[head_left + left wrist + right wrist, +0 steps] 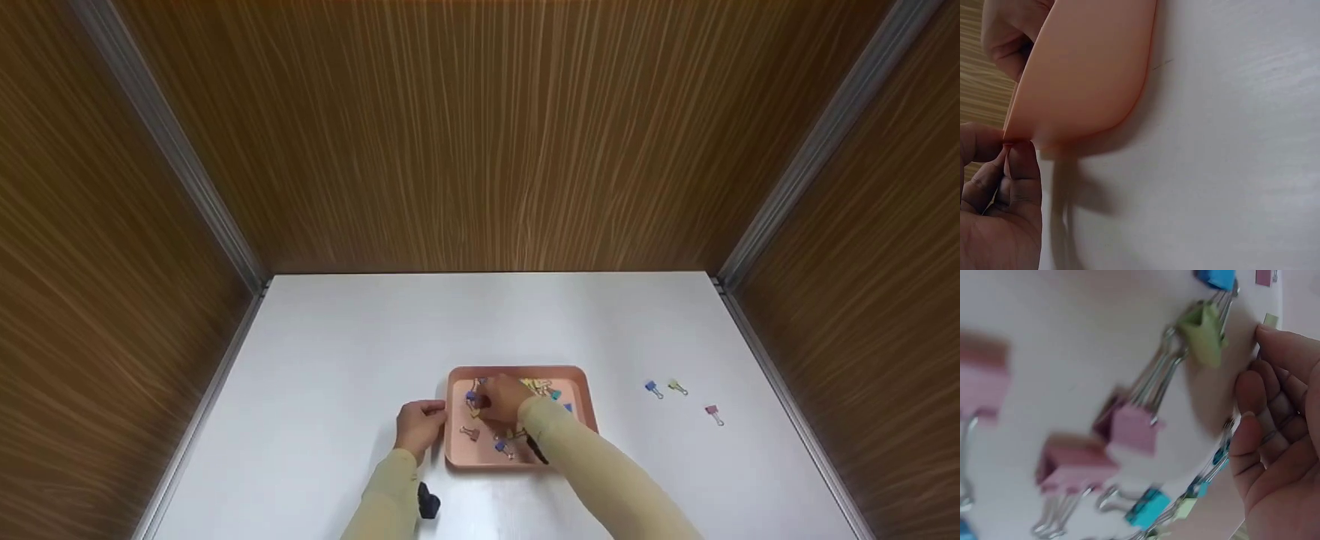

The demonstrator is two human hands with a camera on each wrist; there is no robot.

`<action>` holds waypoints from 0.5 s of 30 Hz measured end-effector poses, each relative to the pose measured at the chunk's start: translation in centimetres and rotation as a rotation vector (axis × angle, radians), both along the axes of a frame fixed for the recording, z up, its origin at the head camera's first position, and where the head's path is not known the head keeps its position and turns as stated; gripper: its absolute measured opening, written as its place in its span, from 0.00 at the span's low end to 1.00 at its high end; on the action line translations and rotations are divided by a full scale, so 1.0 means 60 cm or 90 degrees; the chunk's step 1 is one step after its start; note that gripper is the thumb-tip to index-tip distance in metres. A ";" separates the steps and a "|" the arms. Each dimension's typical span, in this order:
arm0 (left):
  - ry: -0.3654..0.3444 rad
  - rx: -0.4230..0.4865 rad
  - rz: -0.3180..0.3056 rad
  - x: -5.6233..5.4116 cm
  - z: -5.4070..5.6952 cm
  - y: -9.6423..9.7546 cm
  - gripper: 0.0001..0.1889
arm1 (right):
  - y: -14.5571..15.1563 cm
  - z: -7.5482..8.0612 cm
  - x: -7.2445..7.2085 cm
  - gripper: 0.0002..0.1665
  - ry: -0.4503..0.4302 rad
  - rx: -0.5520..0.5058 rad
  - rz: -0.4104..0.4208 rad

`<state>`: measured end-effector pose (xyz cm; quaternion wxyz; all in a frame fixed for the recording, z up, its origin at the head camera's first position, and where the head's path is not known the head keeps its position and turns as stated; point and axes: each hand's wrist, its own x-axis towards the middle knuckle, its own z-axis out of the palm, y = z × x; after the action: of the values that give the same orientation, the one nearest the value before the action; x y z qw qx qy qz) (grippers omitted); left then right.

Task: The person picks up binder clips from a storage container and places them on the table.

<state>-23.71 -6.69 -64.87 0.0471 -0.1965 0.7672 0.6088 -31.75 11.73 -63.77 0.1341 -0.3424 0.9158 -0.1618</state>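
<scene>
My left hand (420, 427) pinches the left rim of a salmon-pink tray (517, 464). In the left wrist view, thumb and fingers (1024, 169) meet on the tray's edge. My right hand (504, 397) reaches down into the tray, among small binder clips of several colours. Seen from the right wrist, its fingers (1249, 394) are bent with a gap to the thumb, and no clip shows gripped between them. Close by lie a yellow-green binder clip (1204, 334) and a pink binder clip (1131, 427). The right forearm hides part of the tray.
On the white table (345, 330), right of the tray, lie a blue binder clip (651, 386), a yellow binder clip (675, 385) and a pink binder clip (712, 412). Wood-grain panels (480, 135) stand at the back and both sides.
</scene>
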 end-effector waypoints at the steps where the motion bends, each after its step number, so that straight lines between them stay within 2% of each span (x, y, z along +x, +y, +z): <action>1: -0.003 0.001 0.002 0.000 0.000 0.000 0.10 | 0.004 0.001 0.000 0.04 -0.008 0.000 -0.003; 6: 0.000 0.005 0.005 0.000 -0.001 0.001 0.10 | 0.019 0.010 0.002 0.03 -0.059 -0.018 -0.027; 15: -0.005 0.005 0.004 0.001 -0.001 0.002 0.10 | 0.051 0.023 -0.005 0.04 -0.012 -0.062 -0.029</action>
<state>-23.68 -6.59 -64.90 0.0489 -0.2012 0.7641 0.6109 -32.04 14.78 -62.37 0.1222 -0.3263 0.9129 -0.2124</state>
